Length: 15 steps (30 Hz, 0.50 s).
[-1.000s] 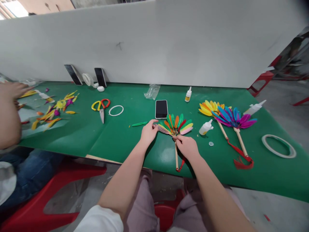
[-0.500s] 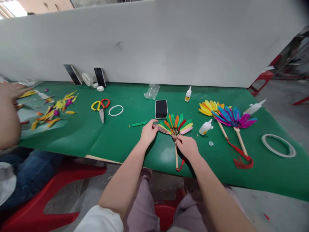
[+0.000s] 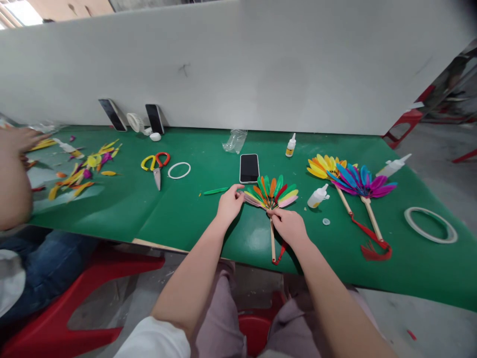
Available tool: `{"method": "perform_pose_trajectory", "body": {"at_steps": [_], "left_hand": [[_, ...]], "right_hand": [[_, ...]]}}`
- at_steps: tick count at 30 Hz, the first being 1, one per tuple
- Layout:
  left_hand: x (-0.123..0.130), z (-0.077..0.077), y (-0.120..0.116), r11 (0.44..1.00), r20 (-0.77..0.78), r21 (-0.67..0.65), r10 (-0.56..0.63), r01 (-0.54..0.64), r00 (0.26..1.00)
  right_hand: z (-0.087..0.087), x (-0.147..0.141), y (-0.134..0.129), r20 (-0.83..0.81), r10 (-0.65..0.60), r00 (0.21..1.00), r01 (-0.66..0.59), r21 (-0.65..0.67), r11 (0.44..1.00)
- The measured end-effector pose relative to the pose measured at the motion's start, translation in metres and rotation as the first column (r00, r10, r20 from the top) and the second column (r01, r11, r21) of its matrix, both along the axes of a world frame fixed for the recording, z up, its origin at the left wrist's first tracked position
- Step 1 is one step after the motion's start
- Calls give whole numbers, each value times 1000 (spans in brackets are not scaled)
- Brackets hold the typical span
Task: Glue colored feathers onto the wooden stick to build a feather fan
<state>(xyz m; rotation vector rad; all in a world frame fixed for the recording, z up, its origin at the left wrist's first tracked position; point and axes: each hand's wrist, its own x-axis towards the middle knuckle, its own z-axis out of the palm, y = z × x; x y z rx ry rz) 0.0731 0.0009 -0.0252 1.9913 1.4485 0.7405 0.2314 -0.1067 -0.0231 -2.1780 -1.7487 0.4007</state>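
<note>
In front of me lies a feather fan (image 3: pixel 273 191) with green, orange, red, yellow and pink feathers, a wooden handle and a red tassel. My left hand (image 3: pixel 230 203) pinches the tip of a pink feather at the fan's left edge. My right hand (image 3: pixel 287 224) is closed on the fan where the feathers meet the handle, hiding part of that joint. A loose green feather (image 3: pixel 216 191) rests left of my left hand. Just beyond the fan is a smartphone (image 3: pixel 249 168). To its right stands an uncapped white glue bottle (image 3: pixel 317 197), with a small clear cap (image 3: pixel 326 222) nearby.
Two feather fans, one yellow (image 3: pixel 323 166) and one blue and purple (image 3: pixel 363 184), lie on the right near a tape roll (image 3: pixel 430 225). Scissors (image 3: pixel 156 171) and a white ring (image 3: pixel 179 170) lie left. A co-worker's arm (image 3: pixel 15 174) is beside loose feathers (image 3: pixel 80 174).
</note>
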Motion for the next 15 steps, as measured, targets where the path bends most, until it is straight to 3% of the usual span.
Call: {"method": "perform_pose_trajectory", "body": {"at_steps": [9, 15], "left_hand": [[1, 0, 1, 1000, 13, -5, 3, -3, 1000], [0, 0, 2, 1000, 18, -1, -3, 3, 1000]], "right_hand": [[-3, 2, -1, -32, 16, 999, -15, 49, 999], [0, 5, -9, -134, 46, 990, -20, 188, 982]]}}
